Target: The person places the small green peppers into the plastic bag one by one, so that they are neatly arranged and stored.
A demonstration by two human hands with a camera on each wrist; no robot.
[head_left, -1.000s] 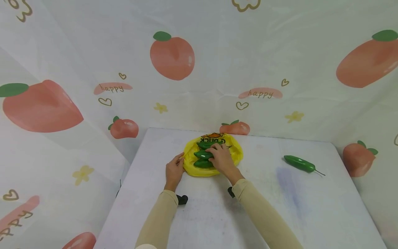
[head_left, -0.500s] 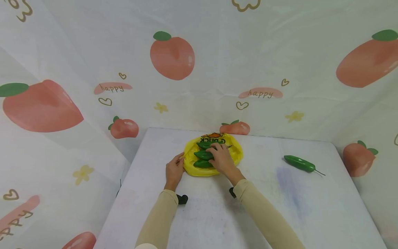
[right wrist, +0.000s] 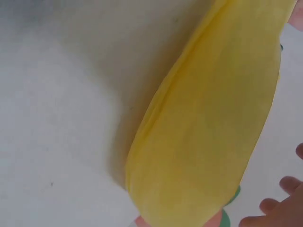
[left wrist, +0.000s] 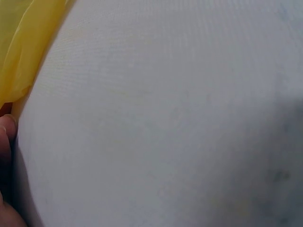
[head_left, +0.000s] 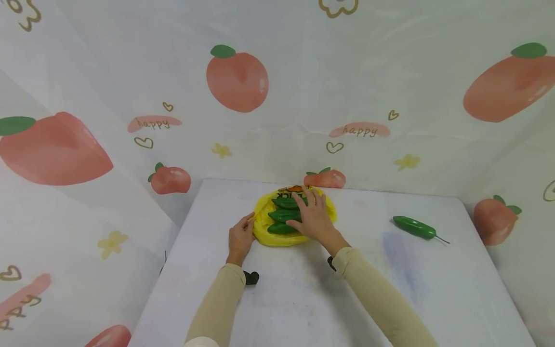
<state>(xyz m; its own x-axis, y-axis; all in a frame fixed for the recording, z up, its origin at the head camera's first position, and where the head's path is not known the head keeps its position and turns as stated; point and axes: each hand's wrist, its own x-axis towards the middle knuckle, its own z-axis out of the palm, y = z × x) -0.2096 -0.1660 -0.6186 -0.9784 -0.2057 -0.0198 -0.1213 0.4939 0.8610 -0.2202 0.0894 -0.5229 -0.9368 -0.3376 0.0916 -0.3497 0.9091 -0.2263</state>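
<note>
A yellow plastic bag (head_left: pixel 263 234) with dark print and a duck picture stands with its mouth turned up in the head view. Several green chili peppers (head_left: pixel 284 228) lie side by side in it, their right ends hidden by my right hand (head_left: pixel 318 219). That hand hovers over them with its fingers spread, holding nothing. My left hand (head_left: pixel 241 239) pinches the bag's left rim between thumb and fingers. In the left wrist view, fingertips (left wrist: pixel 7 125) show right under the bag's yellow edge (left wrist: pixel 28 52). The right wrist view shows the bag's side (right wrist: pixel 203 123) and fingers (right wrist: pixel 279 208) beyond it.
One more green chili pepper (head_left: pixel 415 227) with a long thin stem lies on the white table (head_left: pixel 295 303), right of the bag. A fruit-printed cloth (head_left: pixel 277 154) rises behind the table and along both sides.
My right hand has let go of the peppers, spread its fingers and risen a little to the right. The left hand stays at the bag's rim. The head view has shifted slightly.
</note>
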